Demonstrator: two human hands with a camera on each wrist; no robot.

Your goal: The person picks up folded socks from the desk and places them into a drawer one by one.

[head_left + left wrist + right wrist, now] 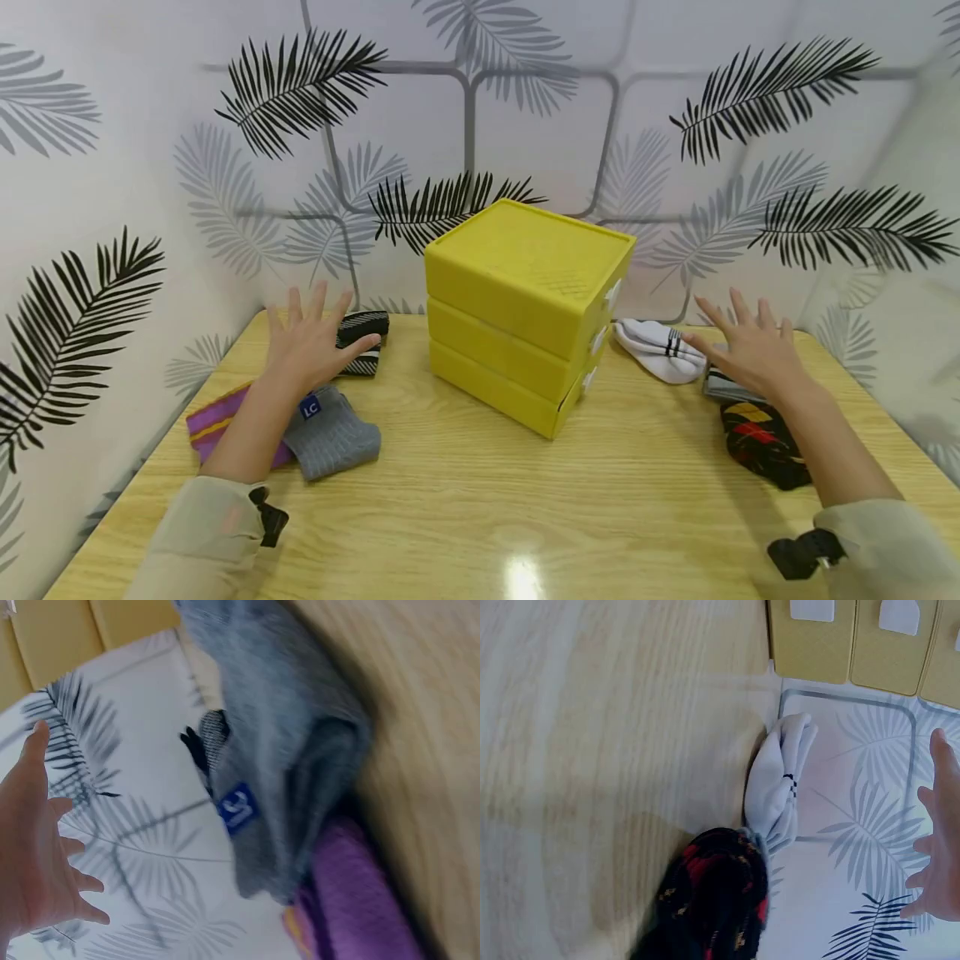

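My left hand (306,346) hovers with fingers spread above the left group of folded socks, holding nothing. Under it lie a grey sock (333,442) with a blue "LC" label, a purple sock (217,421) with a yellow stripe, partly behind the forearm, and a black-and-white sock (363,342) farther back. On the other side my right hand (753,350) is held up, fingers apart, with nothing in it. Near it are a white sock (660,350) with black stripes, a grey striped sock (727,385) partly covered by the hand, and a black sock (765,446) with red and yellow patterning.
A yellow three-drawer box (517,308) stands at the back middle of the wooden table (480,517), turned so its white handles (597,340) face right. Behind it hangs a white backdrop (540,125) with leaf prints, which also borders the table's sides.
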